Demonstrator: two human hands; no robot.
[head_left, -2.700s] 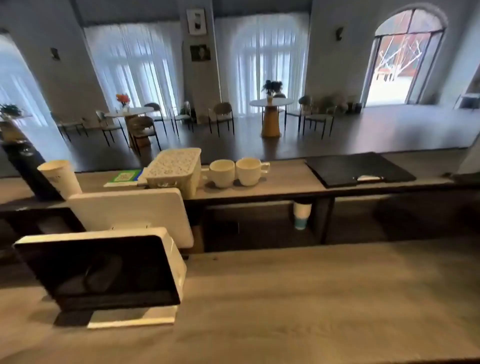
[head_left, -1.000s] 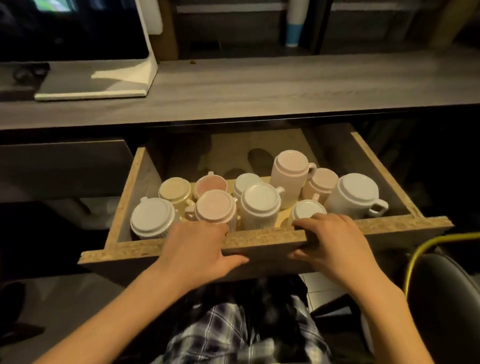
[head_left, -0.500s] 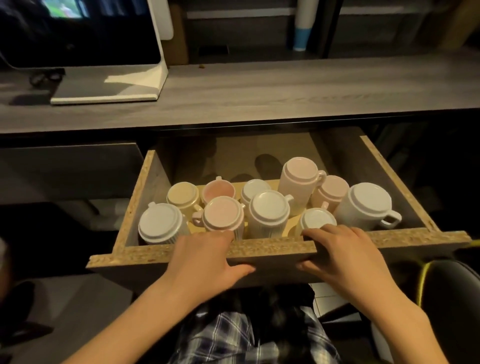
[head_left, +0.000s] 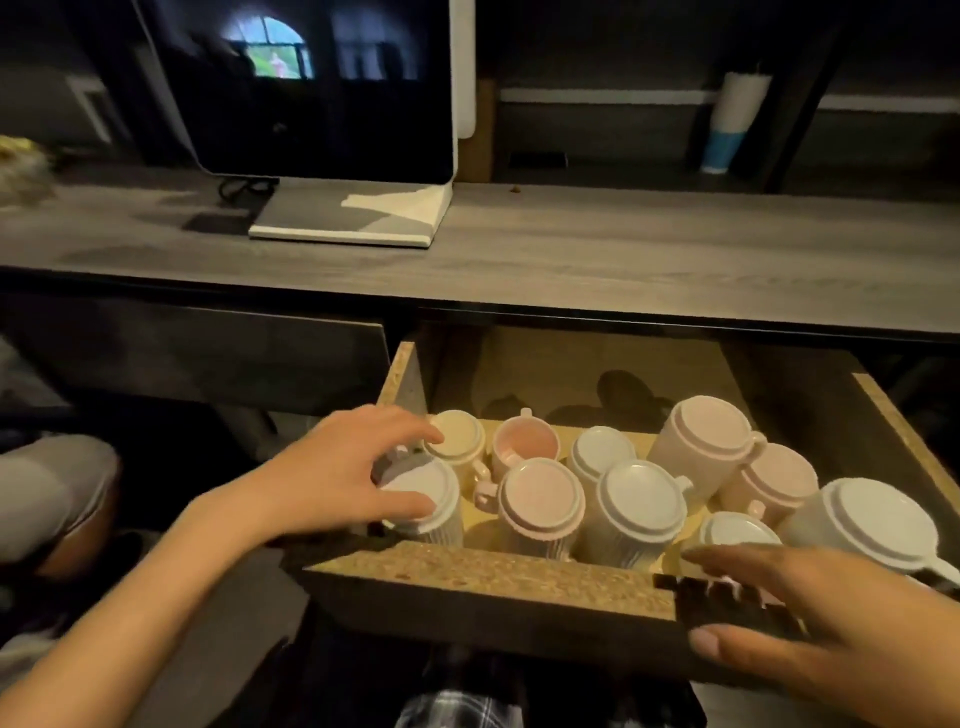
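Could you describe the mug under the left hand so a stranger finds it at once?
Under the grey desk, the drawer stands open. In its front left corner, under the left hand, a mug stands upside down. White and ribbed, it differs from the cream mug behind and the pink mug beside it.

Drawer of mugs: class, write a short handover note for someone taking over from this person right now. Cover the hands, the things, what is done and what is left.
Hands: the left hand is open, spread over the near-left white mug, thumb on its base and a fingertip at the cream mug; it grips nothing. The right hand is open at the front edge of the drawer, fingers above and thumb below.
Things: the drawer is pulled out under the desk. Ten mugs stand in it, most upside down.
Done: the drawer is open.
Left: probably grip a mug and lift it out; none is out yet.
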